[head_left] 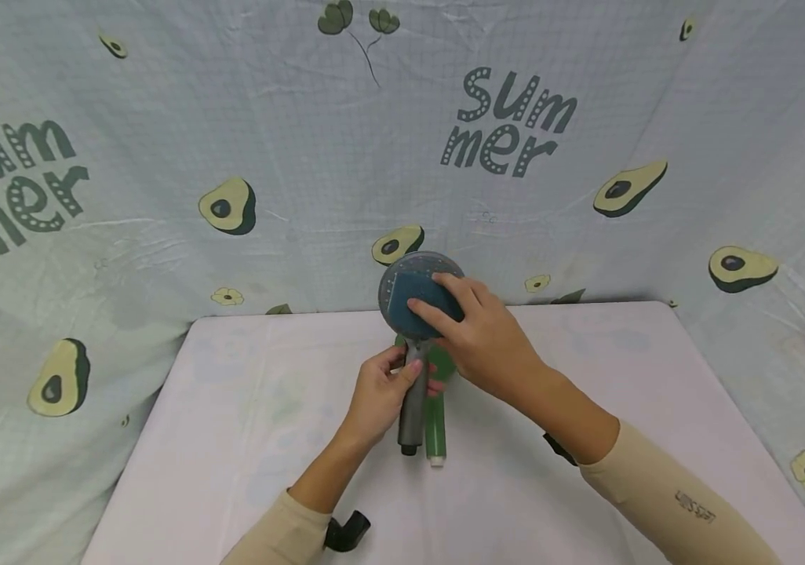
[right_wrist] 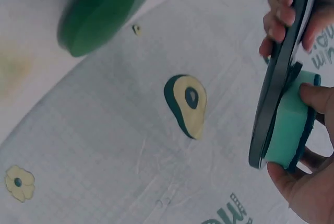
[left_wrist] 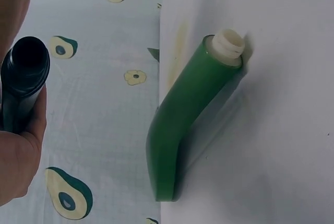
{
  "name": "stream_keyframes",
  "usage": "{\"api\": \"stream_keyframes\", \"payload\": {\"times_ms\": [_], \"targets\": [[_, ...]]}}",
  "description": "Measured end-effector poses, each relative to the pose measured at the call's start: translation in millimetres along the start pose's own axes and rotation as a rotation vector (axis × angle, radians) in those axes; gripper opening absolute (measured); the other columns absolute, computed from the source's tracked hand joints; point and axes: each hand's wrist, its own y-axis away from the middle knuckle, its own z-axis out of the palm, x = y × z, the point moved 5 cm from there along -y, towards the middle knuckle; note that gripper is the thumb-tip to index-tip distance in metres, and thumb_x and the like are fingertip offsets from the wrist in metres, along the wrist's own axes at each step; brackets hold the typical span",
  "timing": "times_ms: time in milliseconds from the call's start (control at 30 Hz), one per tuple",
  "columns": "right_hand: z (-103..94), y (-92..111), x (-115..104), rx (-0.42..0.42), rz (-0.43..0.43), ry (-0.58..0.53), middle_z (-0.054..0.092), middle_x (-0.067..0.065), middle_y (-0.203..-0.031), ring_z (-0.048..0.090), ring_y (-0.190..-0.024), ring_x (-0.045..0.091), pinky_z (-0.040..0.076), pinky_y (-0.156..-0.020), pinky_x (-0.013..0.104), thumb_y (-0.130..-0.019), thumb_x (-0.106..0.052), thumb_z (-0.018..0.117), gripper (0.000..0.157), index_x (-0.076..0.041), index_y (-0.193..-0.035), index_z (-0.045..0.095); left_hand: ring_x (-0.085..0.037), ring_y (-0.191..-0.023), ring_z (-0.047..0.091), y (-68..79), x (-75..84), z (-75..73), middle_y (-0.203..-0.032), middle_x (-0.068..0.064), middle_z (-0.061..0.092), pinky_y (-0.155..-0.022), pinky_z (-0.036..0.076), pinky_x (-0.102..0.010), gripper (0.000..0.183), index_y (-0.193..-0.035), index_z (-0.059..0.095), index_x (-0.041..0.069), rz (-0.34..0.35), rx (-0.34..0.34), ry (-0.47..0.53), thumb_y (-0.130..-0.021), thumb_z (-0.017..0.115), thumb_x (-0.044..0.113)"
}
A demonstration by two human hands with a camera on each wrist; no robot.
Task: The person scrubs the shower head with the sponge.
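My left hand (head_left: 374, 400) grips a grey shower head (head_left: 413, 412) by its handle, which points down toward me with the round spray face up. A sponge (head_left: 411, 287), dark blue on its outer side, is pinched by my right hand (head_left: 490, 345) against that spray face. In the right wrist view the sponge (right_wrist: 289, 130) shows a thick teal side lying flat along the face of the grey shower head (right_wrist: 274, 85). Behind and below, a green shower head (head_left: 435, 428) lies on the table; its white threaded end shows in the left wrist view.
The white table (head_left: 268, 439) ends at the back against a hanging cloth (head_left: 304, 157) printed with avocados and lettering. A black bent piece (head_left: 349, 531) shows by the left wrist, over the table.
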Motion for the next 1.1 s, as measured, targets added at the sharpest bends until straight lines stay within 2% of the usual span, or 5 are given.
{"api": "stream_keyframes", "payload": {"times_ms": [267,467,733,867,1100], "targets": [[-4.2,11,-12,-0.001,-0.039,0.003,0.052,0.023,-0.145,0.060,-0.121,0.041,0.057,-0.099,0.049,-0.086,-0.027,0.087,0.063,-0.022,-0.144,0.061,-0.014,-0.089,0.075,-2.4,5.1,-0.7,-0.118,-0.032,0.060,-0.086,0.063,-0.038,0.037,-0.144,0.046,-0.008,0.046,0.008,0.009,-0.110,0.047,0.008],[-22.3,-6,17,0.048,0.076,0.024,0.049,0.025,-0.147,0.056,-0.125,0.045,0.053,-0.103,0.057,-0.088,-0.019,0.085,0.061,-0.021,-0.143,0.060,-0.013,-0.089,0.076,-1.8,5.7,2.6,-0.118,-0.037,0.059,-0.086,0.063,-0.036,0.036,-0.141,0.044,-0.010,0.021,-0.025,0.005,-0.111,0.046,0.009],[-32.3,-21,54,0.105,0.222,-0.117,0.043,0.026,-0.152,0.046,-0.138,0.047,0.045,-0.111,0.060,-0.094,-0.019,0.078,0.058,-0.017,-0.147,0.055,-0.011,-0.086,0.073,0.4,5.9,1.6,-0.112,-0.035,0.065,-0.085,0.063,-0.033,0.034,-0.138,0.047,-0.012,0.030,-0.026,-0.037,-0.110,0.047,0.007],[-26.5,-12,43,0.109,0.206,-0.133,0.043,0.027,-0.151,0.046,-0.137,0.047,0.047,-0.108,0.061,-0.093,-0.021,0.079,0.060,-0.017,-0.148,0.055,-0.011,-0.084,0.072,0.0,6.2,-0.2,-0.109,-0.030,0.067,-0.081,0.061,-0.026,0.033,-0.137,0.049,-0.011,0.028,-0.009,-0.060,-0.110,0.046,0.008],[-3.9,14,4,0.118,0.104,-0.050,0.047,0.030,-0.145,0.054,-0.126,0.046,0.052,-0.102,0.057,-0.090,-0.021,0.083,0.061,-0.018,-0.145,0.058,-0.011,-0.081,0.071,-4.3,9.5,-2.6,-0.109,-0.033,0.066,-0.077,0.061,-0.026,0.035,-0.139,0.048,-0.012,0.034,0.034,-0.038,-0.111,0.045,0.010]]}}
